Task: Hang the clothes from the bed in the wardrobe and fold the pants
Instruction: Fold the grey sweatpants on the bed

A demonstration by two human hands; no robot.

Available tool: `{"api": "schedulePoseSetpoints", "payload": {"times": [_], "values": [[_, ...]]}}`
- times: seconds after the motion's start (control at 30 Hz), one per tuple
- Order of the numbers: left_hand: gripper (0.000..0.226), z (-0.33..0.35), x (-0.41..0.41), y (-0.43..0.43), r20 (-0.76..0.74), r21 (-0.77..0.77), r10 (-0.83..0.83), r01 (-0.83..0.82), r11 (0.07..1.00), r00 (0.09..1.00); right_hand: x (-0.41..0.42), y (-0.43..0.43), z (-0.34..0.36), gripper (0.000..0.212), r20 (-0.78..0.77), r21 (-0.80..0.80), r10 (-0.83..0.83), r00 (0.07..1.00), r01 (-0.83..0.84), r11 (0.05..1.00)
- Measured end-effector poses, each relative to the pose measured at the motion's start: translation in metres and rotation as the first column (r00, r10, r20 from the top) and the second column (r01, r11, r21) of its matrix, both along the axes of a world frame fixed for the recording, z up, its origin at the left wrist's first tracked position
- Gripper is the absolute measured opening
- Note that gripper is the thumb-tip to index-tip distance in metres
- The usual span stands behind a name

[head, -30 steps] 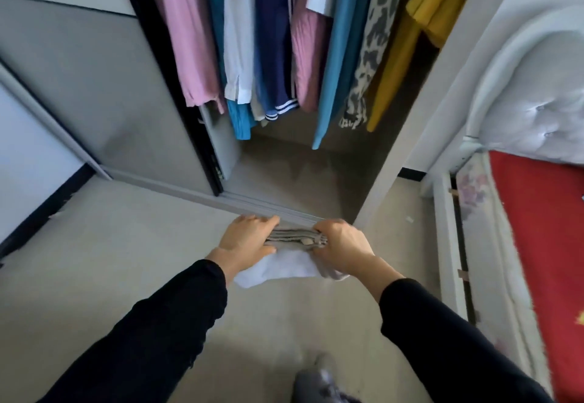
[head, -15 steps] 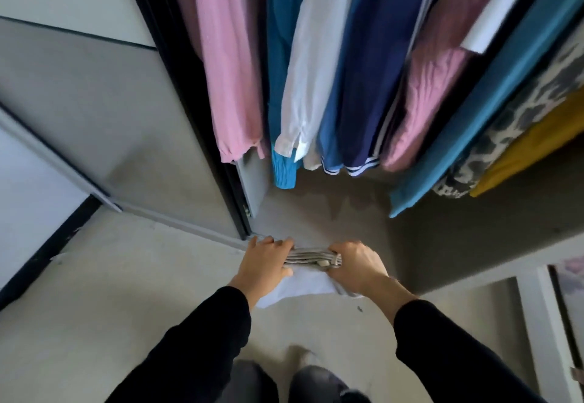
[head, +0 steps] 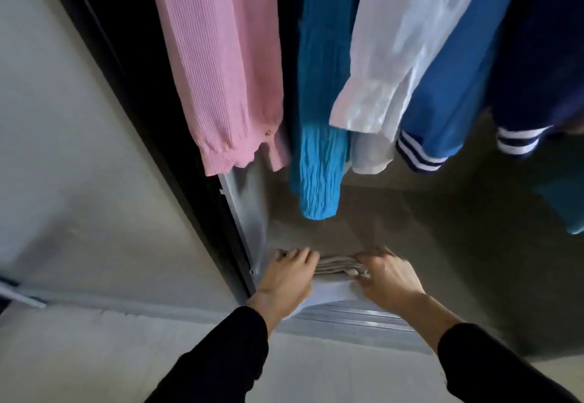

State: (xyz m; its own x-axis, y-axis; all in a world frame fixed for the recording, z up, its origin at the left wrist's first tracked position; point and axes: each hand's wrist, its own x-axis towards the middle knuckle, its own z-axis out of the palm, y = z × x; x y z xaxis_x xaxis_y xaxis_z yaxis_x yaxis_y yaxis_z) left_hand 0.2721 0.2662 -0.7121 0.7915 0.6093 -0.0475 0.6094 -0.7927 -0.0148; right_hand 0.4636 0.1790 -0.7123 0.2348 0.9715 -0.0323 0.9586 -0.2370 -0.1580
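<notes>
The folded stack of grey and white fabric pants (head: 334,267) sits between the left hand (head: 289,273) and the right hand (head: 390,279). Each hand grips one end, with the fingers curled over the top edge. The stack is at the front of the brown wardrobe floor (head: 410,228), just beyond the ribbed metal door track (head: 347,317) under the wrists; above the hands hang a pink ribbed knit sleeve (head: 221,70), a teal crinkled garment (head: 319,165) and a white shirt sleeve (head: 379,86).

A: What hangs up top?
B: At eleven o'clock, a pink sleeve (head: 221,70), ribbed knit. At twelve, a teal garment (head: 319,165), crinkled cloth. At one, a white sleeve (head: 379,93), smooth, faintly shiny.
A: And at six?
B: The door track (head: 347,314), ridged dull metal. The folded pants (head: 335,265) are soft, matt cloth.
</notes>
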Motion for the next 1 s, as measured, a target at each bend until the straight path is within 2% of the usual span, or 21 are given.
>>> {"api": "schedulePoseSetpoints", "payload": {"times": [0.13,0.23,0.3,0.37,0.5,0.63,0.7,0.77,0.87,0.93,1.0], "values": [[0.037,-0.065,0.023,0.054,0.133,0.162,-0.024,0.002,0.987,0.991,0.021,0.049,-0.061,0.031,0.222,0.147,0.025,0.975,-0.058,0.987],[0.047,-0.111,0.042,0.086,0.168,0.270,-0.034,-0.013,0.963,0.985,0.033,0.074,-0.093,0.025,0.365,0.249,0.036,0.930,-0.135,0.959],[0.047,-0.146,0.050,0.093,0.220,0.325,-0.045,-0.030,0.945,0.974,0.037,0.079,-0.126,0.029,0.419,0.324,0.047,0.907,-0.198,0.925],[0.044,-0.191,0.054,0.092,0.237,0.328,-0.044,-0.037,0.944,0.971,0.035,0.077,-0.173,0.030,0.445,0.352,0.045,0.895,-0.221,0.910],[0.039,-0.284,0.047,0.069,0.053,0.191,-0.042,0.031,0.981,0.998,0.021,0.057,-0.271,0.024,0.462,0.239,0.095,0.882,-0.227,0.944],[0.027,-0.315,0.038,0.061,0.043,0.195,-0.176,0.165,0.967,0.983,0.020,0.044,-0.316,0.035,0.304,0.164,0.054,0.951,-0.109,0.980],[0.039,-0.317,0.041,0.074,0.044,0.223,-0.188,0.173,0.959,0.981,0.022,0.053,-0.319,0.039,0.254,0.130,0.027,0.967,-0.062,0.990],[0.046,-0.314,0.050,0.091,0.029,0.217,-0.126,0.117,0.969,0.992,0.024,0.072,-0.312,0.038,0.231,0.115,-0.010,0.973,-0.017,0.993],[0.036,-0.307,0.064,0.113,0.027,0.263,-0.039,0.031,0.964,0.999,0.033,0.104,-0.310,0.024,0.160,0.109,-0.072,0.984,0.055,0.992],[0.035,-0.307,0.067,0.130,0.029,0.268,0.040,-0.046,0.962,0.999,0.037,0.123,-0.318,0.033,0.027,0.049,-0.110,0.994,0.109,0.993],[0.050,-0.315,0.067,0.148,-0.036,0.222,0.106,-0.095,0.970,0.994,0.038,0.137,-0.327,0.047,-0.067,0.032,-0.122,0.990,0.125,0.992]]}}
